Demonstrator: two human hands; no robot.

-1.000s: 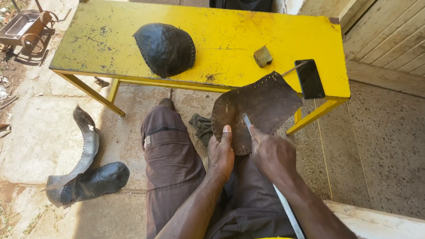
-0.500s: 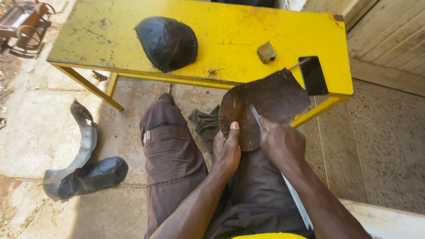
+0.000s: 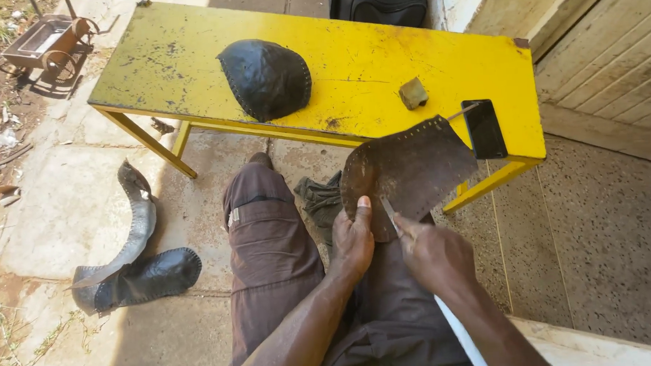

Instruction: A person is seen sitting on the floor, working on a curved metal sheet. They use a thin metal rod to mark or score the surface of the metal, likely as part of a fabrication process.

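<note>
A flat brown leather piece with a row of punched holes along its edge rests on my lap, in front of the yellow table. My left hand grips its lower left edge, thumb pressed on the leather. My right hand holds a thin metal blade whose tip touches the leather just right of my left thumb. A white strap runs down past my right wrist.
On the table lie a black stitched leather dome, a small grey block and a black phone. A black curved leather part lies on the concrete at left. A rusty metal tray stands far left.
The view has shifted slightly. Both hands stay on the leather piece, and the blade has slid a little along its lower edge.
</note>
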